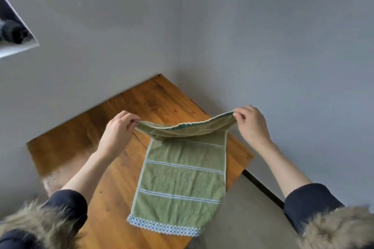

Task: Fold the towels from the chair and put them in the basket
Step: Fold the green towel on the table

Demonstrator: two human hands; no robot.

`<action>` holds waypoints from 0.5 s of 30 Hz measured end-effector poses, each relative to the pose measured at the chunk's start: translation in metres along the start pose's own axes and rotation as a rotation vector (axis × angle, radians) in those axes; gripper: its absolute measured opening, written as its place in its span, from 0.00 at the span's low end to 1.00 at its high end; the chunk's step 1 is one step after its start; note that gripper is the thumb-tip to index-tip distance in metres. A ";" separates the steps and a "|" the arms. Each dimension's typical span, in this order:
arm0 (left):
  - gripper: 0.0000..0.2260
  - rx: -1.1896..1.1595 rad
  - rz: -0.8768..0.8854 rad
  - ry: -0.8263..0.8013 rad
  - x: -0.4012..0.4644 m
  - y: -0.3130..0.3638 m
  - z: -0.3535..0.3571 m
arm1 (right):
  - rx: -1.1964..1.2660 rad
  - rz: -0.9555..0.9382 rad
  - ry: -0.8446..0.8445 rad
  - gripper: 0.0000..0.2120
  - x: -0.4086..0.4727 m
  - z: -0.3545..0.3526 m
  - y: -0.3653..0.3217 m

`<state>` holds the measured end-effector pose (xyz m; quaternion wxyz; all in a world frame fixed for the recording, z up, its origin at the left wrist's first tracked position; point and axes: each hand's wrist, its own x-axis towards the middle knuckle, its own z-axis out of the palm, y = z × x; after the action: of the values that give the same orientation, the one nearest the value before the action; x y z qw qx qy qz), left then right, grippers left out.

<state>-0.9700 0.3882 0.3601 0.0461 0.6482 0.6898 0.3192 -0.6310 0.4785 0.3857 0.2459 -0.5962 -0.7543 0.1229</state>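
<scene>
left hand (118, 127) and right hand (251, 123) pinching towel (182, 180) far corners, lifting | rest lying on table (85, 127) | grey walls (283, 46)

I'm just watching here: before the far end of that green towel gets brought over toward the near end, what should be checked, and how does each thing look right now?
1. Left hand pinches the far left corner of the green towel: ok.
2. Right hand pinches the far right corner: ok.
3. Lifted far edge is level between the hands: not ok, it sags in the middle.
4. Rest of the towel lies flat on the wooden table: ok, only light wrinkles.
5. Near checkered hem lies fully on the table: not ok, its right part hangs past the table edge.
6. Basket is ready nearby: cannot tell, none is in view.
</scene>
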 end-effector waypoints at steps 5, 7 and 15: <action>0.06 0.007 0.082 -0.081 -0.074 -0.010 -0.011 | -0.002 0.011 0.039 0.07 -0.097 0.013 0.000; 0.05 0.035 0.135 -0.117 -0.105 -0.015 -0.010 | -0.009 0.013 0.023 0.06 -0.136 0.022 0.002; 0.05 0.082 0.179 -0.375 -0.199 -0.049 0.031 | -0.154 0.073 -0.181 0.05 -0.244 0.094 0.019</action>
<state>-0.9668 0.2185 0.2414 0.1185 0.7564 0.6211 0.1678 -0.6227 0.2591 0.2424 0.1254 -0.6268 -0.7585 0.1268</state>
